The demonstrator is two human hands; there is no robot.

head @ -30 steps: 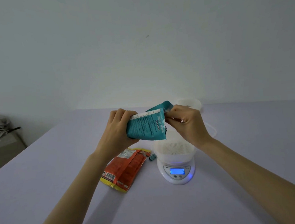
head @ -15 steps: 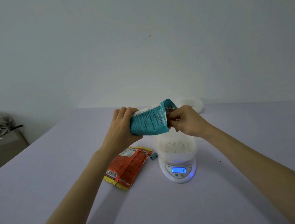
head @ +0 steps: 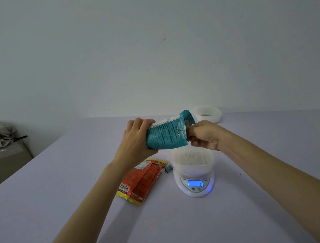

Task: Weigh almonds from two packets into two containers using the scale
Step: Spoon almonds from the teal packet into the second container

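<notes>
A left hand (head: 136, 141) grips the base of the teal packet (head: 166, 135), held nearly level above the table. Its mouth points right, where the right hand (head: 203, 135) pinches the top edge. The mouth hangs just above the white container (head: 193, 169) on the scale (head: 191, 192), so tipping it down should pour.

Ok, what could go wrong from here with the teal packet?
The teal packet is tilted, its mouth pinched by the right hand above the container; opened suddenly, it could spill past the rim. The right hand hangs close to the container, so a bump could disturb the scale.
</notes>
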